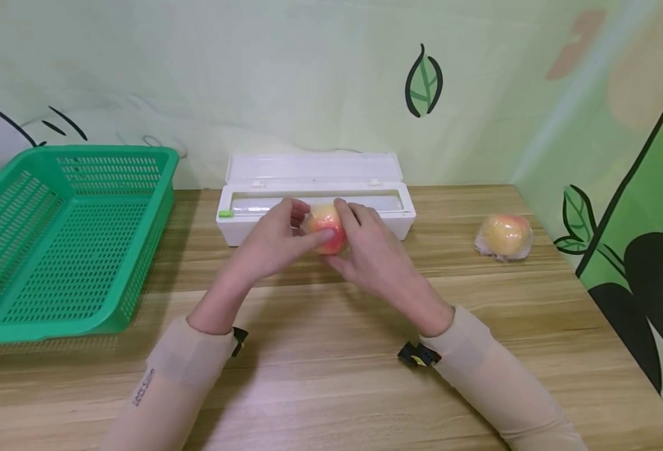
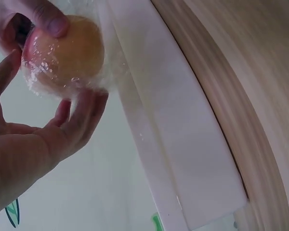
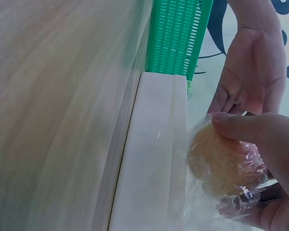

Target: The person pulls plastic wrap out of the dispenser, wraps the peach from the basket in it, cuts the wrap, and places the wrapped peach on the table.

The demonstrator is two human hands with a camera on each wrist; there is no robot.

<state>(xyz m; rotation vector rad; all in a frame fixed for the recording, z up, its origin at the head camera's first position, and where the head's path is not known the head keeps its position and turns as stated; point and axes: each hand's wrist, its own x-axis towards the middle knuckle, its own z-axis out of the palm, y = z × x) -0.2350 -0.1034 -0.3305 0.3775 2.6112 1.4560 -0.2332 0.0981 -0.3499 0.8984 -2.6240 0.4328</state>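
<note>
Over the front of a white cling film box, both hands hold a red-and-yellow apple covered in clear film. The left hand has its thumb on the near side and its fingers around the far left. From the right, the right hand grips the same apple between thumb and fingers. In the left wrist view, wrinkled film clings around the apple. Loose film hangs below it in the right wrist view. The box's lid stands up, and a film roll lies inside.
A green plastic basket stands on the left of the wooden table. Near the right edge sits another film-wrapped apple. A printed wall covering rises behind the box, and a small green piece sits on the box's left end.
</note>
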